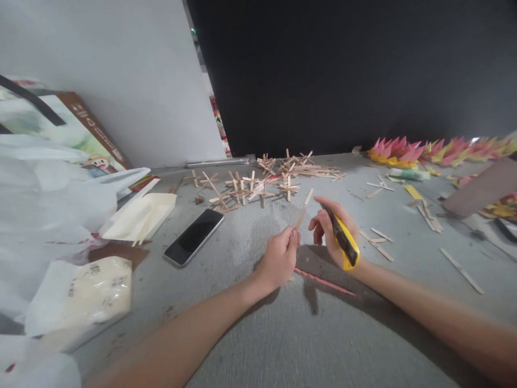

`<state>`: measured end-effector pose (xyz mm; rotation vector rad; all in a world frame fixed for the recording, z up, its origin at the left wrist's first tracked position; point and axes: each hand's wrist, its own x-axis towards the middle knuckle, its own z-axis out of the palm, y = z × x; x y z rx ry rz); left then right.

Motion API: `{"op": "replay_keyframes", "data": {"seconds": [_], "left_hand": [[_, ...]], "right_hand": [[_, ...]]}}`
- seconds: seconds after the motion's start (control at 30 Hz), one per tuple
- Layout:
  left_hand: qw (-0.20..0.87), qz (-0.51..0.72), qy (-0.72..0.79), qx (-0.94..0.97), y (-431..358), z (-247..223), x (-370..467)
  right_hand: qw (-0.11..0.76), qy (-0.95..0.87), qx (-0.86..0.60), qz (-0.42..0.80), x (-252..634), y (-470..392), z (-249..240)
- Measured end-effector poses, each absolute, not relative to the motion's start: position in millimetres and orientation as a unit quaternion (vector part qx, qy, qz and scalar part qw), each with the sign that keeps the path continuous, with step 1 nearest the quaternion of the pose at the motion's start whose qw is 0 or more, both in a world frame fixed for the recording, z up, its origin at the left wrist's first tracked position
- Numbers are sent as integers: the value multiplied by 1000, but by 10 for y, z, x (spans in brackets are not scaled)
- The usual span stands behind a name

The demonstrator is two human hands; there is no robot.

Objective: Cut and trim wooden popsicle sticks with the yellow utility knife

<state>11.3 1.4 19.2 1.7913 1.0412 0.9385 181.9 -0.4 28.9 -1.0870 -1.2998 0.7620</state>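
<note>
**Wooden stick (300,218) in the left hand (279,257), yellow-and-black cutter (343,237) in the right hand (336,229)**

Near the middle of a grey surface (250,334), in front of a black panel (343,75). Left hand clamped on the stick's near end, probably to steady it while leaving the far part exposed. Right hand just beside, apart from the stick, with index finger extended and the cutter secured against the palm, perhaps to keep the fingertips free. No blade clearly visible.

Stick's long axis slanting away from the body and slightly right, free tip towards a short loose wooden piece (309,196). Cutter's long axis crossing the right hand, from far left to near right, yellow end by the wrist; cutting end impossible to tell.

Below the hands, a thin pink strip (327,282), angled towards the near right. Beyond, crossed wooden sticks (288,186) in a cluster, apparently grouped out of the working space. To the left, a dark-screened phone (194,237), lying flat.
</note>
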Motion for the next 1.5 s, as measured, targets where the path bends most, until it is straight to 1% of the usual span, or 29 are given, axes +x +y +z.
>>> {"op": "replay_keyframes", "data": {"seconds": [0.07,0.2,0.3,0.4,0.63,0.8,0.97,1.07,1.13,1.23,1.3,1.4,1.5], "left_hand": [[423,370,416,715,27,180,108],[414,367,418,721,29,162,103],[408,369,418,723,23,173,108],[408,400,434,696,28,198,117],[503,510,434,546,102,196,123],[510,517,418,546,111,209,133],[472,474,403,624,87,212,132],[448,500,405,621,80,207,139],[450,519,408,601,76,201,151],[489,498,417,583,79,183,171],[495,474,432,586,90,163,177],[475,457,445,606,110,127,175],[473,444,444,618,125,96,168]], "right_hand": [[566,-601,-473,309,1876,51,246],[535,-663,-452,265,1923,115,183],[514,-674,-458,268,1924,130,178],[506,-665,-478,270,1937,133,190],[484,-655,-503,289,1945,77,222],[445,-690,-497,280,1874,-12,222],[446,-704,-488,260,1832,-35,214],[432,-719,-480,255,1858,-39,237],[432,-727,-476,240,1890,-57,262],[455,-719,-488,195,1935,-92,287],[483,-702,-494,174,1949,-108,275],[524,-680,-473,198,1942,-119,214],[517,-696,-453,209,1917,-131,157]]}}
